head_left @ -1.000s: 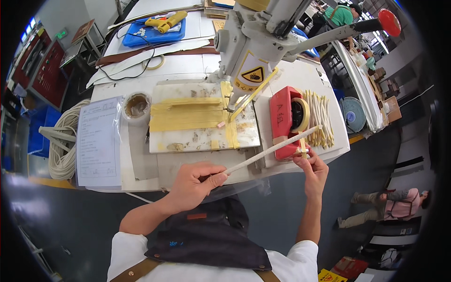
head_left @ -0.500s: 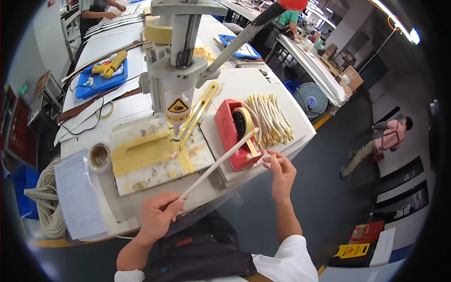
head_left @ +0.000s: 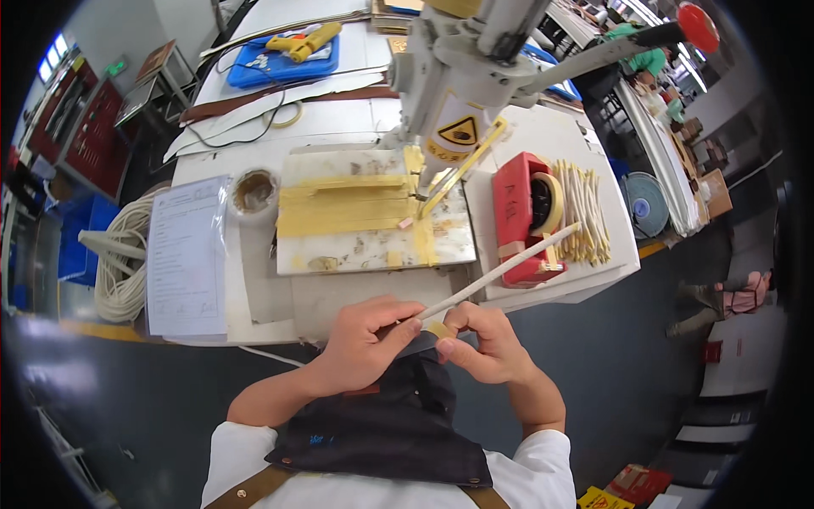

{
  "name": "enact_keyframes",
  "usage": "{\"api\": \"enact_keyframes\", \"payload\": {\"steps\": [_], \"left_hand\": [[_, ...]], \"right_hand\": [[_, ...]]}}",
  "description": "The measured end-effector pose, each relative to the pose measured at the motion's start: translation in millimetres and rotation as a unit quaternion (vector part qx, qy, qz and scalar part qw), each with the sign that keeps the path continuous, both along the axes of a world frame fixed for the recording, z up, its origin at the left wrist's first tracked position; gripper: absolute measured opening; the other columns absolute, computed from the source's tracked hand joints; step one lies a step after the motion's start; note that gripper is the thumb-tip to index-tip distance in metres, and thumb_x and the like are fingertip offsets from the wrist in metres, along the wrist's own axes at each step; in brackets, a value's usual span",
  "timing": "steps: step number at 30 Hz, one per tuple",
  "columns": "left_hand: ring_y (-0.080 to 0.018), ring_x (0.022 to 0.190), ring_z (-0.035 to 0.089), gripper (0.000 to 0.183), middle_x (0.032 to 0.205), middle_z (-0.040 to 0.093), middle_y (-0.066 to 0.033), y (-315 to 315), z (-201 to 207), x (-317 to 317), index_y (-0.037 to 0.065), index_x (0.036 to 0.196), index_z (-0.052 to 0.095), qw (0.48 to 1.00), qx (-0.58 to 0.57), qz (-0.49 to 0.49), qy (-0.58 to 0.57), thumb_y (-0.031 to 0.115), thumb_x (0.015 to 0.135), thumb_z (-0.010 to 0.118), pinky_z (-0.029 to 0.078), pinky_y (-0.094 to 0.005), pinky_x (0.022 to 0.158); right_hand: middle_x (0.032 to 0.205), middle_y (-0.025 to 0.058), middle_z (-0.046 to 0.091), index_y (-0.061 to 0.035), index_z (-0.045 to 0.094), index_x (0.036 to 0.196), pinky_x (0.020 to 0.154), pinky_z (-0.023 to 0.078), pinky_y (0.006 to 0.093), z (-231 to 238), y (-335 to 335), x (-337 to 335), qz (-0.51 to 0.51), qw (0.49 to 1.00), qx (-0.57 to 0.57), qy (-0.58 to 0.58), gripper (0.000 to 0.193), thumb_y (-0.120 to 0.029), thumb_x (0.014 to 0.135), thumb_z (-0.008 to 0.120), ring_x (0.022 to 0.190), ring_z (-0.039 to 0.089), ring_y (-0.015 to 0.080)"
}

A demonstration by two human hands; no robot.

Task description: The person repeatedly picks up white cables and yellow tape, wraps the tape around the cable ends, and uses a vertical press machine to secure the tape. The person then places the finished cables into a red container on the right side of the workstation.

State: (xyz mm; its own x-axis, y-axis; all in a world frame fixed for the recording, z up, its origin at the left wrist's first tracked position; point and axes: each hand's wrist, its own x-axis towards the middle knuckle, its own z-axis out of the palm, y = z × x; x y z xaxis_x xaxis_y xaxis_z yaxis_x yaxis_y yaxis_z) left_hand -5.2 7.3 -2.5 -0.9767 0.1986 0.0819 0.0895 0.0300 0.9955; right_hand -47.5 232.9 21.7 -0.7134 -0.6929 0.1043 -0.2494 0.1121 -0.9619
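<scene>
My left hand [head_left: 366, 339] grips the near end of a long pale stick [head_left: 509, 267] that slants up to the right toward a red tape dispenser [head_left: 519, 216]. My right hand [head_left: 479, 339] sits against the left one, pinching a small piece of yellow tape [head_left: 438, 329] at the stick's near end. Both hands are close to my chest, just below the white bench's front edge [head_left: 543, 297]. A roll of yellow tape [head_left: 551, 204] sits in the dispenser. A row of several similar pale sticks [head_left: 585, 212] lies to its right.
A white machine [head_left: 462, 76] with a yellow warning label stands over a taped work plate [head_left: 365, 222]. A paper sheet [head_left: 186, 259], a small round tin [head_left: 254, 191] and coiled white hose [head_left: 119, 254] lie left. A blue tray [head_left: 284, 55] sits behind. A seated person [head_left: 721, 301] is far right.
My right hand has come down from the dispenser end of the stick to its near end, beside my left hand. The view also swung back left.
</scene>
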Motion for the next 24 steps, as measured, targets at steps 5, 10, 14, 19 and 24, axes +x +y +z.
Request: {"api": "enact_keyframes", "payload": {"steps": [5, 10, 14, 19, 24], "left_hand": [[-0.0114, 0.069, 0.056, 0.020, 0.084, 0.065, -0.0071, 2, 1, 6, -0.001, 0.115, 0.072, 0.999, -0.022, 0.018, 0.029, 0.008, 0.098, 0.067, 0.043, -0.0271, 0.060], [-0.0137, 0.063, 0.054, 0.021, 0.081, 0.062, -0.0079, 6, -5, 5, 0.001, 0.117, 0.072, 0.995, -0.040, 0.037, 0.080, 0.008, 0.097, 0.067, 0.044, -0.0281, 0.057], [-0.0147, 0.061, 0.056, 0.021, 0.080, 0.063, -0.0081, 8, -3, 6, 0.000, 0.115, 0.072, 0.993, -0.050, 0.048, 0.098, 0.007, 0.096, 0.068, 0.044, -0.0292, 0.056], [-0.0156, 0.060, 0.059, 0.021, 0.083, 0.065, -0.0091, 10, -5, 7, 0.000, 0.113, 0.072, 0.988, -0.067, 0.059, 0.124, 0.008, 0.094, 0.071, 0.045, -0.0289, 0.053], [-0.0137, 0.059, 0.059, 0.013, 0.077, 0.065, -0.0096, 11, -5, 5, -0.001, 0.102, 0.074, 0.991, -0.036, 0.055, 0.119, 0.008, 0.094, 0.071, 0.044, -0.0278, 0.052]], "right_hand": [[0.069, 0.0047, 0.067, -0.0020, 0.055, 0.087, 0.054, 0.051, 0.0250, -3, -7, 5, -0.027, 0.999, 0.015, -0.010, 0.022, -0.015, 0.100, 0.066, 0.057, 0.067, 0.0116], [0.058, 0.0031, 0.062, -0.0026, 0.056, 0.088, 0.048, 0.047, 0.0260, -13, -10, 11, -0.071, 0.997, -0.003, 0.017, 0.020, -0.014, 0.100, 0.068, 0.050, 0.063, 0.0111], [0.058, 0.0036, 0.064, -0.0026, 0.057, 0.088, 0.047, 0.047, 0.0257, -14, -11, 11, -0.077, 0.995, -0.002, 0.060, 0.019, -0.012, 0.099, 0.068, 0.050, 0.064, 0.0108], [0.059, 0.0045, 0.064, -0.0022, 0.058, 0.088, 0.048, 0.047, 0.0263, -14, -10, 12, -0.096, 0.994, 0.021, 0.054, 0.017, -0.011, 0.099, 0.068, 0.051, 0.065, 0.0116], [0.063, 0.0057, 0.066, -0.0009, 0.063, 0.089, 0.050, 0.049, 0.0269, -10, -7, 10, -0.095, 0.989, 0.058, 0.102, 0.015, -0.011, 0.093, 0.073, 0.052, 0.066, 0.0147]]}}
